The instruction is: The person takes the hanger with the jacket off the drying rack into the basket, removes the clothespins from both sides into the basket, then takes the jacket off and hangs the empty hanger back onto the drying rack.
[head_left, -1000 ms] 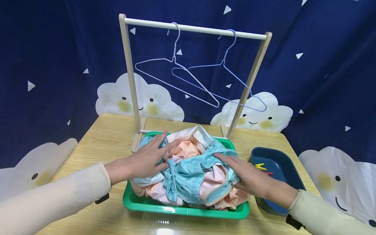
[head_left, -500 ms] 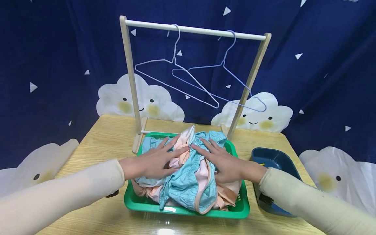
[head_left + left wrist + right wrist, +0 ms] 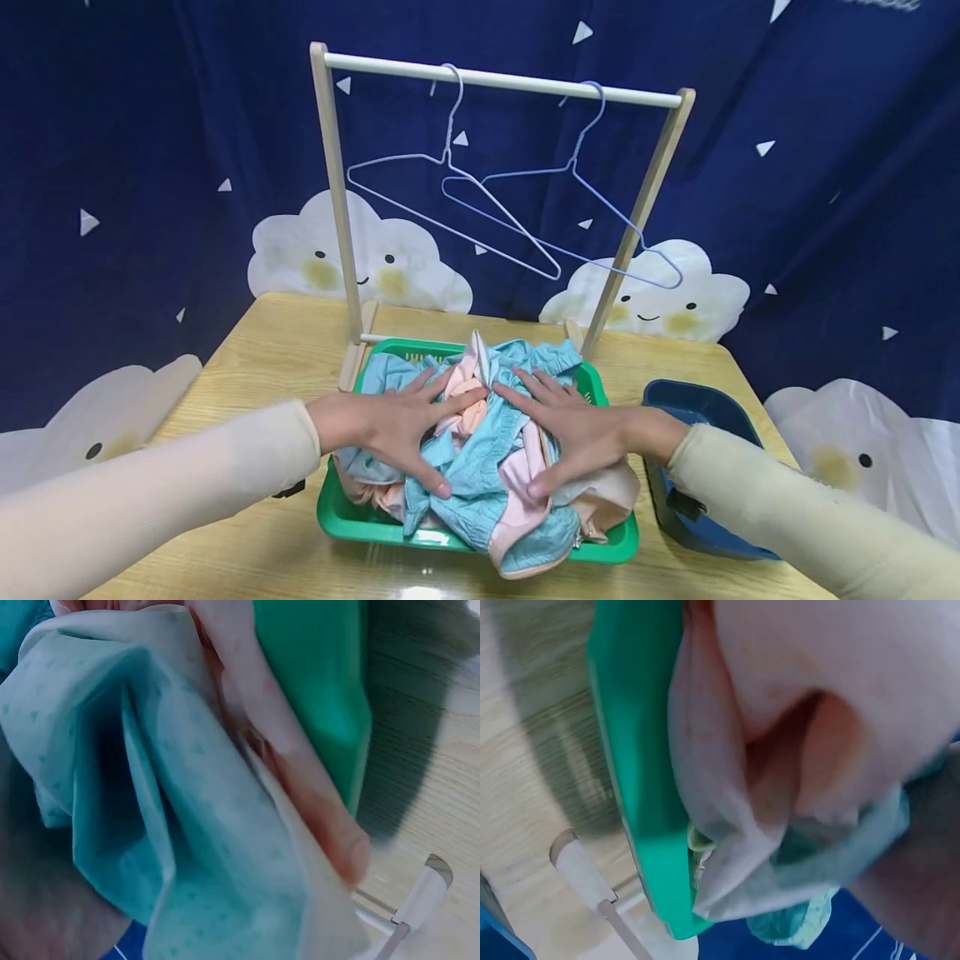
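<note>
A heap of crumpled clothes fills a green basket [image 3: 352,530] on the table. On top lies a teal garment [image 3: 472,475] with pink lining, its lower edge lapping over the basket's front rim. Peach cloth [image 3: 611,492] bunches at the right. My left hand [image 3: 390,425] rests on the heap's left half with fingers spread; my right hand [image 3: 581,425] lies likewise on the right half, their fingertips close together near the middle. Dotted teal cloth [image 3: 210,892] fills much of the left wrist view, pale pink cloth [image 3: 855,645] the right wrist view.
Behind the basket stands a wooden rack with a white bar [image 3: 510,79]. A white hanger [image 3: 450,133] and a blue hanger [image 3: 577,146] hang from it. A dark blue bin [image 3: 693,404] sits right of the basket, partly behind the right forearm.
My right hand has moved left, away from the bin, and my left slightly right, bunching the clothes inward. Since then both thumbs have spread toward me, and the teal garment's edge has slid over the front rim.
</note>
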`<action>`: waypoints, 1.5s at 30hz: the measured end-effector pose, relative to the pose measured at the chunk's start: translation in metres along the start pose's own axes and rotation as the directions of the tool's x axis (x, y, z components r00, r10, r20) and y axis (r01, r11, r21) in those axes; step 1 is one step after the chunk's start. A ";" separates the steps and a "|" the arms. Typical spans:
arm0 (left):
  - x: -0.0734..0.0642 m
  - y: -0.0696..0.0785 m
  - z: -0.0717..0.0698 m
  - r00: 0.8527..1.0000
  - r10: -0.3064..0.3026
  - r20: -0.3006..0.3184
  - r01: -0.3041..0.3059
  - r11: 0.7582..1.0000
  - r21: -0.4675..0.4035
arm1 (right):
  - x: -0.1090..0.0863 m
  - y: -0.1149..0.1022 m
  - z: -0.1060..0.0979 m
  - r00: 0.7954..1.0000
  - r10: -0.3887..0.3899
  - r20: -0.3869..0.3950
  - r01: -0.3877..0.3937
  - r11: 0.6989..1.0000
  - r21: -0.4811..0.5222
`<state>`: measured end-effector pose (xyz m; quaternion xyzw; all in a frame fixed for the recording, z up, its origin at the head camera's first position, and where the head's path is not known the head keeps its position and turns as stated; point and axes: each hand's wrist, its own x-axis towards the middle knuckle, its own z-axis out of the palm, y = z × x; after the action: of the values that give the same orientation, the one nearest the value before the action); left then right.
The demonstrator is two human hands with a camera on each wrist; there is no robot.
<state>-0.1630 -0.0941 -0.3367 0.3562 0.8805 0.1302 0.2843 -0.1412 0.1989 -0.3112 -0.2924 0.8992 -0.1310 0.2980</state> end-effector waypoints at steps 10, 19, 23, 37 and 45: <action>0.022 0.000 0.007 0.976 -0.195 0.093 0.186 0.978 0.095 | 0.030 -0.005 0.007 0.988 0.140 0.059 -0.129 0.979 -0.158; 0.036 0.010 0.014 0.934 -0.327 0.145 0.294 0.933 0.209 | 0.046 -0.004 0.014 0.952 0.266 0.153 -0.220 0.938 -0.267; 0.042 0.011 0.014 0.917 -0.364 0.161 0.320 0.915 0.246 | 0.052 -0.004 0.018 0.942 0.293 0.165 -0.235 0.925 -0.299; 0.060 0.022 0.013 0.829 -0.519 0.207 0.413 0.819 0.399 | 0.079 0.004 0.025 0.895 0.377 0.237 -0.258 0.873 -0.414; 0.068 0.035 0.013 0.756 -0.569 0.324 0.410 0.797 0.444 | 0.087 0.007 0.034 0.891 0.387 0.236 -0.274 0.875 -0.399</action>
<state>-0.1756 -0.0217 -0.3597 0.1731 0.8636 -0.1911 0.4333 -0.1804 0.1500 -0.3806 -0.1981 0.8868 0.1342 0.3953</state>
